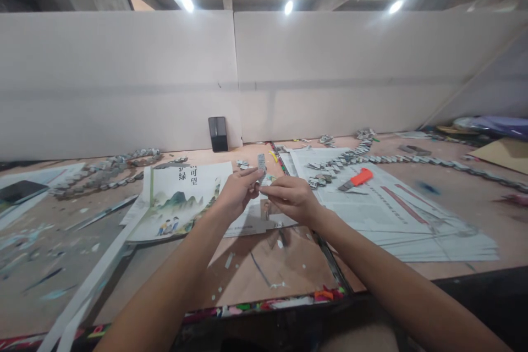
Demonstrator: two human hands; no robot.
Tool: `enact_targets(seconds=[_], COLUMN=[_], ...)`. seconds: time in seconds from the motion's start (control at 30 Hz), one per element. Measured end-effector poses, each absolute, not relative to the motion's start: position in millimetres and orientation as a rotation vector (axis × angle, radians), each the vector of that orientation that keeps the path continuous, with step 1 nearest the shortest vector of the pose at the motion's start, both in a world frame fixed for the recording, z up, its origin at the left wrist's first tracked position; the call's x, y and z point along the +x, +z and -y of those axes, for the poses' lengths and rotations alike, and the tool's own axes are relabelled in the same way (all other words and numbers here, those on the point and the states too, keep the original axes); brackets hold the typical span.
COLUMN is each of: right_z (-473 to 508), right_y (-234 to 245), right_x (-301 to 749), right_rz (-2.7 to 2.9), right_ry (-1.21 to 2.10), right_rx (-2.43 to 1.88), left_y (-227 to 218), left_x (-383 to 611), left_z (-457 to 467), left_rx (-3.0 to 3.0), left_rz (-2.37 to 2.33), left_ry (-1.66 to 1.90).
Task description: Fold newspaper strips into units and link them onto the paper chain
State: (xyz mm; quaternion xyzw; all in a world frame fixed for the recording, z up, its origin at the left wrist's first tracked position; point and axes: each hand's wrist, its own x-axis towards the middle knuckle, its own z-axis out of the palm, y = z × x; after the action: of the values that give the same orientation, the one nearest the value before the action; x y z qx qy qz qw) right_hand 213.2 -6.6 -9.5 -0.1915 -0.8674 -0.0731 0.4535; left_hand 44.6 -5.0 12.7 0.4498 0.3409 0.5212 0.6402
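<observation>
My left hand (pixel 238 191) and my right hand (pixel 291 197) meet above the middle of the table, both pinched on a narrow folded strip of printed paper (pixel 261 165) that sticks up between the fingertips. Beneath them lies an illustrated page (pixel 181 198) with green hills and large characters. To the right, spread newspaper sheets (pixel 391 214) carry an orange-handled utility knife (pixel 358 179) and a long chain of folded paper links (pixel 412 159).
A dark phone (pixel 218 133) leans against the white partition at the back. Another chain of folded links (pixel 107 168) lies at left with paper scraps and cut strips. A second phone (pixel 18 191) rests at far left. Cardboard (pixel 503 154) sits at far right.
</observation>
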Motion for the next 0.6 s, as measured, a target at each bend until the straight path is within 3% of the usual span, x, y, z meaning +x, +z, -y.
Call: enact_targets(seconds=[0.33,0.6], right_z=[11,11], right_y=[-10,-7], right_x=[210,199], right_rz=[2.199,1.908], right_ry=[-0.201,0.477], right_rx=[-0.438,-0.742], left_y=[15,11], left_x=[44,43], left_z=[3,0], left_rx=[0.999,1.072], left_rz=[-0.828,-0.801], left_ry=[1.226,1.274])
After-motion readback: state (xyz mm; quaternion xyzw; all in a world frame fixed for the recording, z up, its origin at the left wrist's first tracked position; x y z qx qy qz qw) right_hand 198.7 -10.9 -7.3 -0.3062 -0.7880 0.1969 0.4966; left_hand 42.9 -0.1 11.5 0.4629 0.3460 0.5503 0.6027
